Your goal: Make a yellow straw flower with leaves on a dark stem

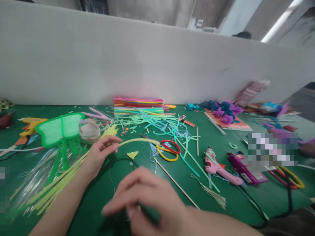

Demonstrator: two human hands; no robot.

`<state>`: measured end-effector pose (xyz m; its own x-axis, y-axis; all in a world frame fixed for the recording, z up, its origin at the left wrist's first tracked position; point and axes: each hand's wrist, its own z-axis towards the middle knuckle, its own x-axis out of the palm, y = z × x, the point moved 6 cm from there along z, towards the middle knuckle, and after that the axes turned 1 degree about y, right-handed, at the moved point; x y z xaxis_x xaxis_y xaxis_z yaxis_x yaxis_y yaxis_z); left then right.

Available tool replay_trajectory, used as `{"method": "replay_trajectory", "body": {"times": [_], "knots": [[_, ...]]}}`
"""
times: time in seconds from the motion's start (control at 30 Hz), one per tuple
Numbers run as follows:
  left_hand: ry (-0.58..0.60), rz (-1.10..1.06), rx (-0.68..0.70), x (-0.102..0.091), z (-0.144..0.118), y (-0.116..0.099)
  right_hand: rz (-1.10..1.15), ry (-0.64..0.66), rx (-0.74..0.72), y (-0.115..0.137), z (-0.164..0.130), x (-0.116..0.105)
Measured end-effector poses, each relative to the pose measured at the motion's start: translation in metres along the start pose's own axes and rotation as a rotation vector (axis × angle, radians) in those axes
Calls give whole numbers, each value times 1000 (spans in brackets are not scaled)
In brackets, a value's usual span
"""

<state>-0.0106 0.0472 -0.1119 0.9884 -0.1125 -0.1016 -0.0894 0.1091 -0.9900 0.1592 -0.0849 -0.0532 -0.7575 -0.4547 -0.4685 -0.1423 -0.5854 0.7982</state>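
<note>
Yellow strip (pixel 137 140), cluttered green table (pixel 103 190), grey partition (pixel 147 59)

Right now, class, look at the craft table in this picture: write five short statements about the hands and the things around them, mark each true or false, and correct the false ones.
1. The left hand pinches a yellow-green pipe cleaner. True.
2. The scissors have blue handles. False: one handle is red, one yellow.
3. The pink glue gun lies on the green table, right of the scissors. True.
4. The right hand grips the scissors. False: it is blurred, near the camera, apart from them.
5. The green butterfly shape lies right of the glue gun. False: it lies far left, beyond the left hand.
</note>
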Motion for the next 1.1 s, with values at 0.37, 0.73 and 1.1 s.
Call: {"method": "replay_trajectory", "body": {"times": [0.37,0.73,1.1], "knots": [[382,113,-108,45,-10,8,98,-367,379,-110,8,-32],[228,585,188,30,-12,0,229,-506,481,-140,-2,-48],[294,808,333,46,-21,9,159,-470,421,-135,-8,-47]]}}
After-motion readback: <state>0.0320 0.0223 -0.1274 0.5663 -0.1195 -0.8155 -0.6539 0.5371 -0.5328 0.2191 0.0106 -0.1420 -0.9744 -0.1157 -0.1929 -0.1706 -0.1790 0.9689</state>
